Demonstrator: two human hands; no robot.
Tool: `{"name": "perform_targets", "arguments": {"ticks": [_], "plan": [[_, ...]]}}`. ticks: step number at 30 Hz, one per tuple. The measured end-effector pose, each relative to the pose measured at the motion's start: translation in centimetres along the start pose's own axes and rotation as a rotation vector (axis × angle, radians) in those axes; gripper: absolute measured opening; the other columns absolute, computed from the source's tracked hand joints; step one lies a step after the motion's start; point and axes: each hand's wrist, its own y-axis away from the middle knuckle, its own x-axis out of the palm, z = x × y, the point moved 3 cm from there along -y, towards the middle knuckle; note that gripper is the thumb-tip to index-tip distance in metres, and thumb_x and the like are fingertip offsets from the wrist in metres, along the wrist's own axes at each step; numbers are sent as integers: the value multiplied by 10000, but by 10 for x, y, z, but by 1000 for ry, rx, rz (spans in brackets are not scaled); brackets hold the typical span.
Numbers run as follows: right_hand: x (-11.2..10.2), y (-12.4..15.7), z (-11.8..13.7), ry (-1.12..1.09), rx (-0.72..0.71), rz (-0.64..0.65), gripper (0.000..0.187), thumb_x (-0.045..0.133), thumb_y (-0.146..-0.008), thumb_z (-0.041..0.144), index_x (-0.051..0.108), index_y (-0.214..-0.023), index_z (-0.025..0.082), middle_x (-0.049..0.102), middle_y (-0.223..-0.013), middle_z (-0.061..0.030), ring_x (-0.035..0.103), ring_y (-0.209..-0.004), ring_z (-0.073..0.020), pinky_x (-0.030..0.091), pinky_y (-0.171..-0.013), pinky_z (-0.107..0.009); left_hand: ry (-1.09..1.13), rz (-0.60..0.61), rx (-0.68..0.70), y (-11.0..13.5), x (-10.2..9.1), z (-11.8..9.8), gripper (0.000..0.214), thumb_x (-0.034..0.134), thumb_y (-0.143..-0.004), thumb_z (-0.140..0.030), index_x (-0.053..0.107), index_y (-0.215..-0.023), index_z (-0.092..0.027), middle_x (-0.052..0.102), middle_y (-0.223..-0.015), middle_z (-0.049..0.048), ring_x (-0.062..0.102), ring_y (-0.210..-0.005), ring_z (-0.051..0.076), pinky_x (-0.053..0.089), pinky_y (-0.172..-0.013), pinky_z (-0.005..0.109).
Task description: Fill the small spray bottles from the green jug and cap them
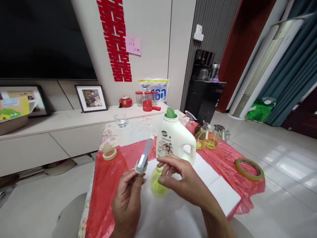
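My left hand point(128, 195) grips a pump head point(145, 157) by its collar, with the grey spout pointing up and away. Just right of it, a small clear bottle point(158, 185) of yellow-green liquid is over the white sheet. The thumb and curled fingers of my right hand point(178, 177) are around its neck, though the exact contact is partly hidden. Behind the hands stands a large white jug point(170, 135) with a handle and a picture label. A green measuring cap point(170, 113) sits in its open mouth.
Red plastic sheeting point(109, 185) and white boards point(223, 191) cover the table. A translucent cap point(109, 152) lies left, a glass point(121, 120) behind it. Several pump bottles point(211, 140) with coloured liquid stand right, near a tape roll point(249, 168). Beyond is a low cabinet point(74, 132).
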Motion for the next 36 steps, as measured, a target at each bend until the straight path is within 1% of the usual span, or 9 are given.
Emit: {"name": "perform_targets", "arguments": {"ticks": [5, 10, 15, 20, 24, 27, 32, 34, 36], "plan": [[13, -2, 8, -166, 48, 102, 465, 866, -768, 432, 710, -1106, 153, 605, -1005, -34, 566, -801, -87, 453, -677, -163, 135, 131, 54, 18, 5, -14, 164, 746, -844, -338, 731, -980, -247, 733, -915, 38, 687, -829, 170, 606, -749, 259], [9, 1, 13, -342, -3, 136, 496, 864, -768, 460, 707, -1113, 139, 600, -1090, -65, 551, -780, -78, 446, -662, -164, 224, 107, -126, 20, 8, -25, 227, 809, -767, -419, 733, -876, -235, 703, -772, 22, 647, -684, 173, 588, -610, 270], [-16, 2, 3, -261, -4, -22, 407, 813, -841, 439, 701, -1091, 138, 611, -918, -51, 514, -725, -64, 424, -640, -145, 325, 117, -217, 9, 14, -49, 257, 859, -711, -401, 724, -884, -267, 676, -702, -14, 598, -609, 132, 569, -582, 244], [-34, 6, 8, -328, -106, -142, 559, 819, -845, 431, 626, -1321, 210, 595, -919, -36, 562, -789, -88, 461, -662, -148, 308, 175, -163, 4, 17, -50, 212, 838, -741, -372, 742, -876, -240, 674, -713, 5, 590, -589, 127, 541, -531, 230], [-35, 12, 19, -215, -215, -128, 360, 772, -898, 372, 692, -1207, 205, 618, -974, -40, 581, -818, -95, 486, -707, -176, 216, 256, -141, 8, 18, -41, 184, 774, -815, -355, 751, -943, -224, 698, -799, 33, 618, -655, 148, 545, -561, 244], [-34, 19, 23, -42, -251, -144, 183, 720, -943, 331, 712, -998, 156, 624, -853, -35, 580, -761, -101, 481, -658, -183, 152, 337, -146, 9, 24, -48, 213, 720, -866, -359, 750, -1021, -217, 721, -837, 47, 630, -673, 155, 551, -580, 258], [-42, 31, 24, -131, -305, -410, 238, 658, -991, 315, 658, -836, 134, 597, -752, -41, 560, -623, -101, 464, -530, -189, 33, 434, 38, -4, 42, -77, 186, 646, -918, -333, 759, -1026, -233, 747, -943, 55, 698, -886, 206, 585, -799, 328], [-49, 33, 27, -222, -371, -550, 202, 675, -974, 301, 638, -849, 148, 584, -747, -35, 547, -611, -101, 450, -516, -190, -17, 372, 124, -15, 48, -83, 192, 619, -933, -300, 751, -1059, -241, 746, -1057, 57, 685, -1017, 212, 557, -920, 349], [-54, 33, 31, -263, -429, -639, 235, 678, -959, 264, 567, -790, 145, 554, -712, -21, 533, -597, -97, 438, -516, -186, -1, 253, 84, -28, 52, -82, 197, 605, -938, -286, 738, -1074, -234, 744, -1087, 54, 679, -1057, 207, 540, -966, 360]]}}
